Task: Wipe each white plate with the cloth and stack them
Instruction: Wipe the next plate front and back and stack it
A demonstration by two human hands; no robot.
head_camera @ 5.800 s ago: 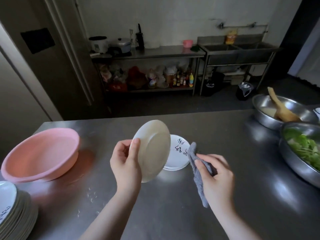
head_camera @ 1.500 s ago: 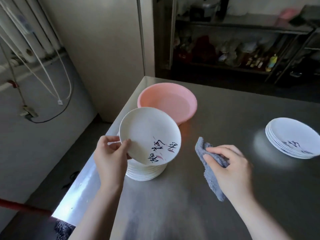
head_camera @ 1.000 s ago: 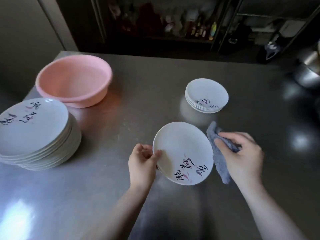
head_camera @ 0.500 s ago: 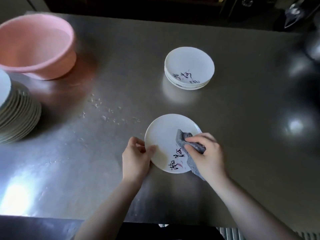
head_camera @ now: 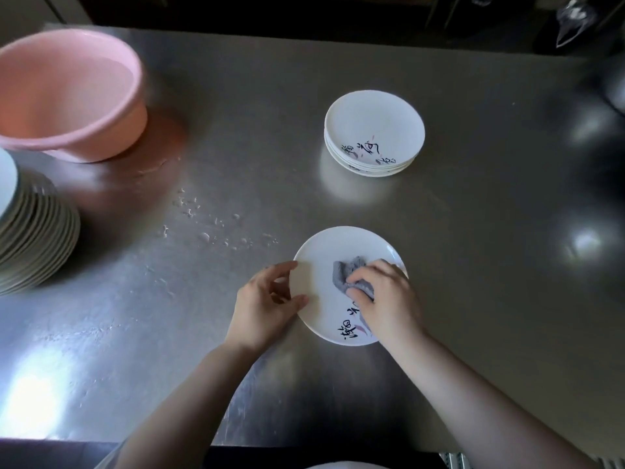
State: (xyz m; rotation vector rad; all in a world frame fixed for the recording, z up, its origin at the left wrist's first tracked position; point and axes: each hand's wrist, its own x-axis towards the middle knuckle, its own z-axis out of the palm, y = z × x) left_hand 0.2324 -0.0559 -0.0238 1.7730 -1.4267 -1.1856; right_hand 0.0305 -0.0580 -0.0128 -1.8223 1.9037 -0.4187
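Plate being wiped: a white plate [head_camera: 321,282] with dark brush-style lettering near its near edge, held over the steel table [head_camera: 473,265], close to the person; whether it touches the surface cannot be told.
Cloth: a crumpled grey cloth [head_camera: 348,270] lies on the plate's face, right of its middle, partly hidden under the right hand.
Right hand: the right hand [head_camera: 385,296] comes in from the lower right, its fingers curled over the cloth, gripping it and pressing it against the plate.
Left hand: the left hand [head_camera: 267,306] grips the plate's left rim, thumb on the upper face and fingers curled around the edge.
Short stack: a short stack of plates [head_camera: 373,133], white with the same lettering, sits farther back on the table, well apart from the held plate.
Tall stack: a taller stack of plates [head_camera: 37,245] stands at the left edge of the view, partly cut off.
Basin: a pink plastic basin [head_camera: 67,93] sits at the far left, just behind the tall stack.
Table surface: brushed metal with bright glare patches; a scatter of water droplets [head_camera: 209,225] lies between the tall stack and the held plate.
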